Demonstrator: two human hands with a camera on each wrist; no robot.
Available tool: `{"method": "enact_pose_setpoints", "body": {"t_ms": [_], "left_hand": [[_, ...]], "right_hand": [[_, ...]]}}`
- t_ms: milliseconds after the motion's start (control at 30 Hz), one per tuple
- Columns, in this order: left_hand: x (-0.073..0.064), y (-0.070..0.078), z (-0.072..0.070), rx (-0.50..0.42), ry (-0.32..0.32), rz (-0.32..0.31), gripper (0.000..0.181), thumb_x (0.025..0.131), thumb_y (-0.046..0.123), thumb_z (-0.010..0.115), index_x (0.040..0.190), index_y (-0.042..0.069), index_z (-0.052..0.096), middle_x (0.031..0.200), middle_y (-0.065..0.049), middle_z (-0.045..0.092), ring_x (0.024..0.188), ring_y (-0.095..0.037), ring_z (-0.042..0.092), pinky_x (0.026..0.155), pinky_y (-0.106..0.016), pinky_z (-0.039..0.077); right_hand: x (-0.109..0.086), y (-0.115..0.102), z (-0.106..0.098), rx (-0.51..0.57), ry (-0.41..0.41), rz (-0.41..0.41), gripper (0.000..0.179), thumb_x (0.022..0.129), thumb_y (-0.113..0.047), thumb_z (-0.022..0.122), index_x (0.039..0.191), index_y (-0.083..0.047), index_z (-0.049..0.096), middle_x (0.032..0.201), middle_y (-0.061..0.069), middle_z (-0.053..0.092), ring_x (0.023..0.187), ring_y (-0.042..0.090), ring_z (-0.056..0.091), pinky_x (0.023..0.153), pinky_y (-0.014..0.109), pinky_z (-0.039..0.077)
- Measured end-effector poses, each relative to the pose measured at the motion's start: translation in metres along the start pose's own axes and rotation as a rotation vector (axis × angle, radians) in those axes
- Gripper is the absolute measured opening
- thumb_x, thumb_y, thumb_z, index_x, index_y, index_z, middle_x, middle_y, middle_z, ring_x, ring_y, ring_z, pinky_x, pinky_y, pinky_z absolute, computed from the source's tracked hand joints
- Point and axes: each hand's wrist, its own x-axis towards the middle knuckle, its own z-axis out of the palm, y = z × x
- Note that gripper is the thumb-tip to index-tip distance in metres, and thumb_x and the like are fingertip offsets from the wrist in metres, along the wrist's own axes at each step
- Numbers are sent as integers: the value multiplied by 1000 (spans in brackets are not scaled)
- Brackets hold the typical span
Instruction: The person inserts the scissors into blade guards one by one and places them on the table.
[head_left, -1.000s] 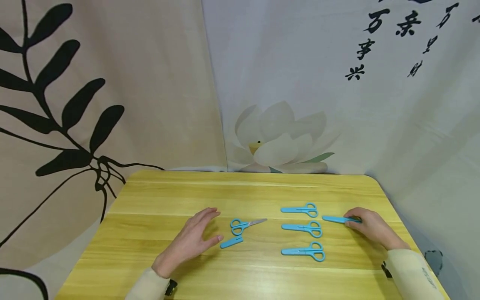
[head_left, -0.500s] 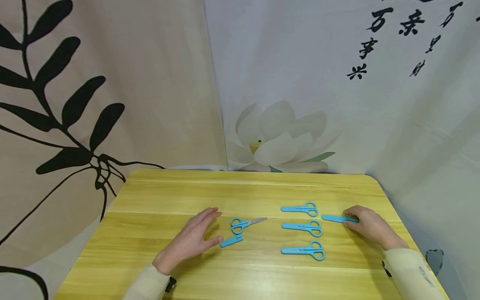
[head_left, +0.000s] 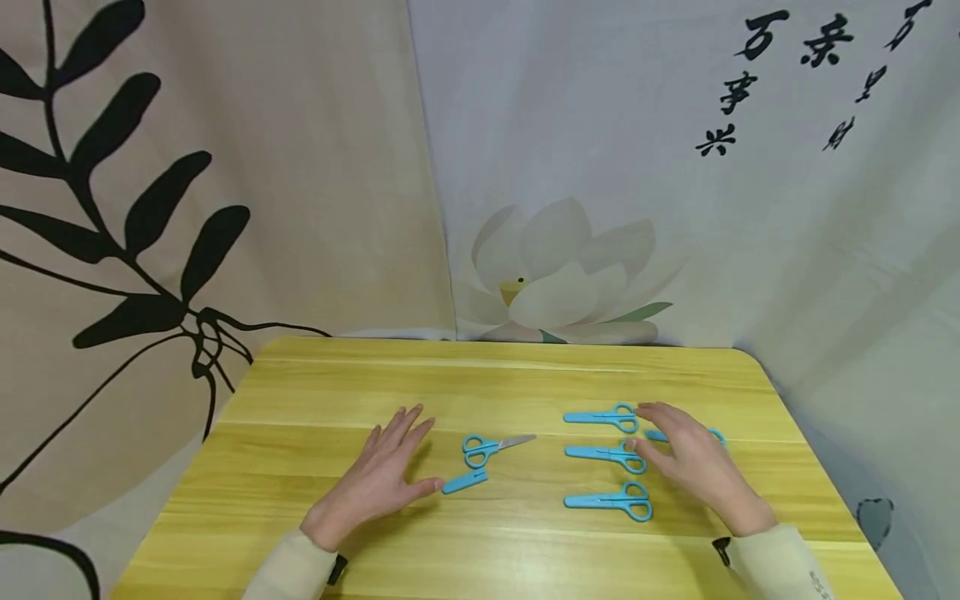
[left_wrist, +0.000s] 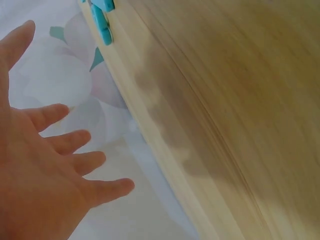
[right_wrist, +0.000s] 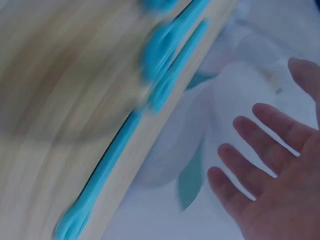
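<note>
My left hand [head_left: 378, 483] is spread over the left of the table, its thumb tip beside a blue blade cover [head_left: 465, 481]. Just behind that cover lies a pair of blue-handled scissors [head_left: 491, 447] with bare blades. My right hand [head_left: 693, 458] holds nothing and hovers near the handles of the far covered scissors [head_left: 591, 417] and the middle covered scissors [head_left: 592, 452]. Nearer the front lie another covered pair of scissors [head_left: 596, 502]. Behind the right hand, a further covered pair of scissors [head_left: 657, 435] is partly hidden. Both wrist views show straight, empty fingers.
Everything lies flat on a yellow wooden table [head_left: 510, 558] with rounded far corners. Behind its far edge hangs a pale curtain [head_left: 337, 208] printed with dark leaves, a lotus and characters.
My right hand has let go of the rightmost covered scissors and moved left, toward the three stacked pairs. The left hand's fingers have spread and turned slightly upward; it stays in about the same place.
</note>
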Motion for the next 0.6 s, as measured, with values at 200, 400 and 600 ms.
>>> {"method": "enact_pose_setpoints", "body": {"t_ms": [200, 400, 600], "left_hand": [[-8, -7, -1, 29, 26, -40, 96, 90, 61, 73, 159, 5, 38, 170, -18, 16, 154, -45, 17, 116, -74, 17], [-17, -13, -2, 45, 67, -57, 95, 90, 62, 72, 158, 5, 39, 170, -20, 16, 153, -48, 19, 115, -77, 17], [-26, -13, -2, 51, 84, -85, 94, 91, 63, 70, 158, 5, 40, 170, -20, 17, 153, -49, 18, 114, -78, 17]], "right_hand": [[8, -45, 25, 40, 5, -101, 60, 96, -45, 74, 140, -6, 63, 147, 11, 58, 137, 42, 50, 103, 65, 46], [16, -81, 52, 55, -37, -169, 65, 95, -55, 70, 140, -8, 64, 149, 9, 57, 139, 39, 50, 105, 63, 46], [24, -109, 80, 64, -96, -225, 71, 97, -63, 62, 141, -7, 64, 150, 8, 57, 140, 37, 50, 106, 60, 47]]}}
